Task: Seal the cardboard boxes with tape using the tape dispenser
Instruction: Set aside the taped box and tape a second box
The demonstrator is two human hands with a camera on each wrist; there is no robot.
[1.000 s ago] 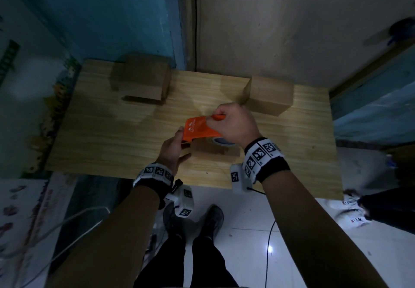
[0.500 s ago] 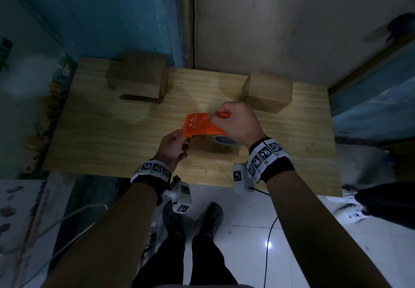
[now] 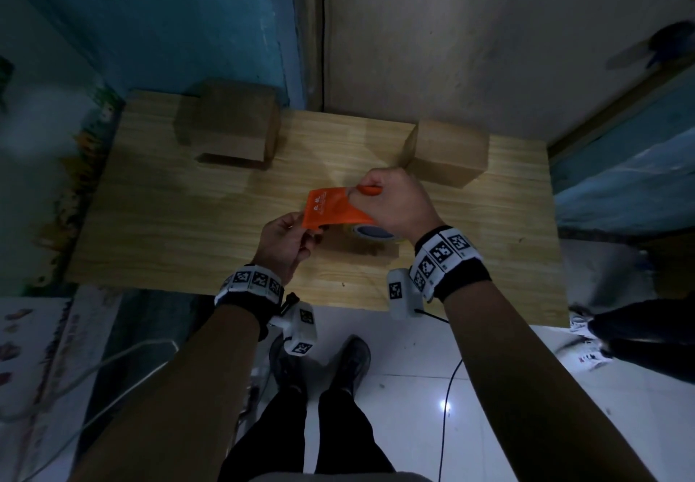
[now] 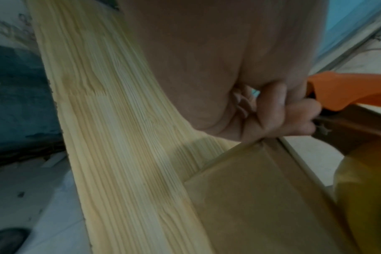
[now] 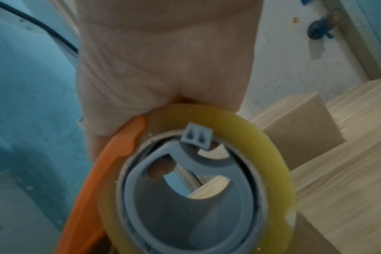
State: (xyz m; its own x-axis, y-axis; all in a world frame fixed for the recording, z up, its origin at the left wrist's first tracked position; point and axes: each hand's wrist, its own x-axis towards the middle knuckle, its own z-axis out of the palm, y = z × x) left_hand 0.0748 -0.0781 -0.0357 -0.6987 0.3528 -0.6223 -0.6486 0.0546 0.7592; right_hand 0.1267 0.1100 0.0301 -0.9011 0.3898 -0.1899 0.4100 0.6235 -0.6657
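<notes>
My right hand (image 3: pixel 391 203) grips the handle of the orange tape dispenser (image 3: pixel 331 210) and holds it just above a small cardboard box (image 3: pixel 361 252) at the table's near middle. The yellowish tape roll (image 5: pixel 272 154) sits on the dispenser's grey hub (image 5: pixel 185 206). My left hand (image 3: pixel 286 240) is at the dispenser's front edge, with its curled fingers (image 4: pixel 302 111) pinching the tape end there, over the box's top (image 4: pixel 261 197). Two more cardboard boxes stand at the back, one on the left (image 3: pixel 233 128) and one on the right (image 3: pixel 447 154).
The wooden table (image 3: pixel 169 218) stands against a blue and beige wall. Its near edge runs just behind my wrists. My legs and shoes (image 3: pixel 353 353) are on the white tiled floor below. Another person's shoes (image 3: pixel 586 353) show at the right, and a cable (image 3: pixel 447 406) hangs down.
The dispenser has risen slightly in my right hand. My left fingers have curled closer onto its front edge. The boxes have not moved.
</notes>
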